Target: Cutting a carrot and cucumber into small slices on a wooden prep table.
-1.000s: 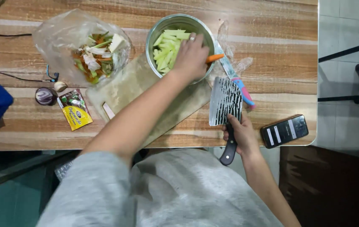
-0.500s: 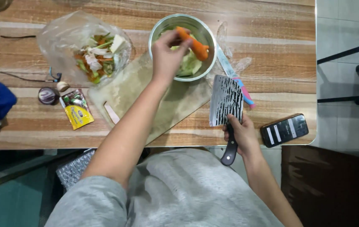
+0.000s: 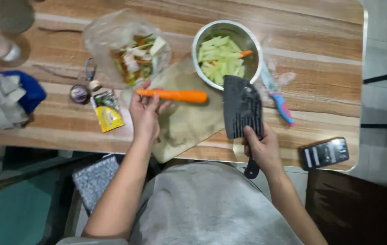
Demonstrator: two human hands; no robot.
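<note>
Head view: left hand (image 3: 144,113) now grips carrot (image 3: 171,95) over board (image 3: 189,120), out of the bowl (image 3: 226,53); right hand (image 3: 260,147) still clasps cleaver (image 3: 242,106).

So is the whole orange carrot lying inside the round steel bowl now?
No: the whole orange carrot lies across the cutting board, held by the left hand, outside the round steel bowl.

At centre we see the carrot (image 3: 171,95) lying on the cutting board (image 3: 185,119), the bowl (image 3: 226,53) above it, the bag (image 3: 128,50) upper left, and the phone (image 3: 324,153) lower right.
</note>
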